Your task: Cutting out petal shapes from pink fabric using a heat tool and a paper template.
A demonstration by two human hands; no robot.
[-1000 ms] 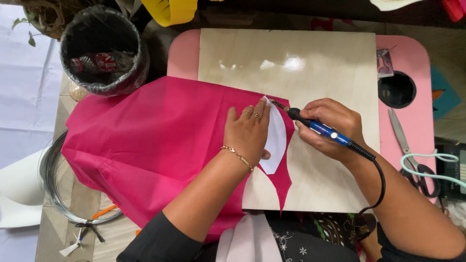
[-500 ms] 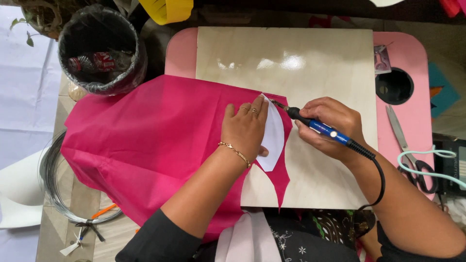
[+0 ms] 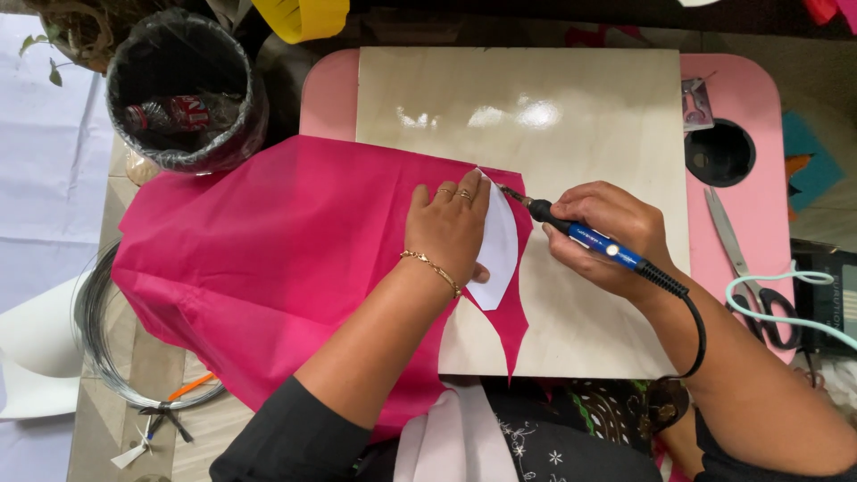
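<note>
Over on the far left, a coil of wire [image 3: 107, 348] lies by the table edge, and a black bin [image 3: 183, 89] stands above it. Moving in, the pink fabric [image 3: 268, 259] spreads across a pale wooden board [image 3: 553, 116] on the pink table [image 3: 759, 134]. The left hand [image 3: 451, 228] lies flat, fingers together, pinning a white paper pattern [image 3: 500, 250] onto the fabric's right edge. Just beside it, the right hand [image 3: 611, 232] is clamped around a blue corded hot tool [image 3: 589, 236], its tip touching the fabric at the pattern's top edge. Risk here, I'd say: that tip sits very near the left fingertips, so a slip could burn them, and if the pattern shifts the cut line could wander. Scissors [image 3: 750, 277] lie on the far right.
</note>
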